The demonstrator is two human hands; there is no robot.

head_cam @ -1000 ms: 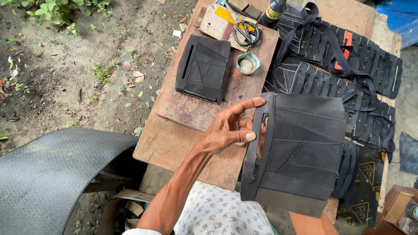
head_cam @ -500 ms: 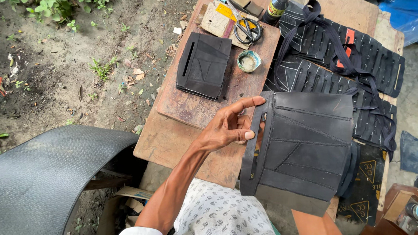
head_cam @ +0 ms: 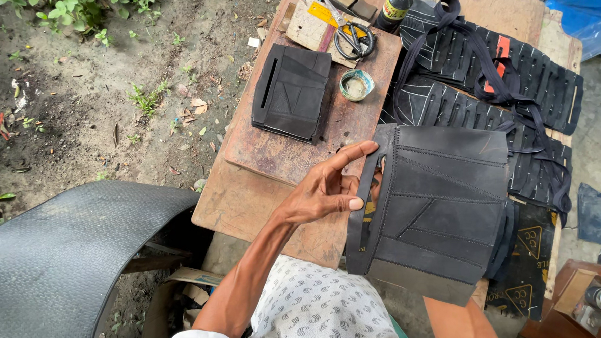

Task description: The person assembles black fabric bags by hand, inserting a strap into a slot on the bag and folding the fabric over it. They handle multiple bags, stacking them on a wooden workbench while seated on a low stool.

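Gripping the strap edge of a large black stitched rubber pouch (head_cam: 444,209), the left hand (head_cam: 326,190) pinches it over the near edge of the worn wooden surface (head_cam: 245,200). The right hand is hidden behind the pouch, so I cannot tell its grip. A smaller black rubber pouch (head_cam: 292,91) lies mid-surface. Holding the seam flat and taut would keep alignment true.

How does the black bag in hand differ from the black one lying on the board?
The held bag looks larger than the board bag. The left hand grips the held bag at its strap edge, lifted; the board bag lies flat, untouched. Both are black, stitched panels with a side strap.
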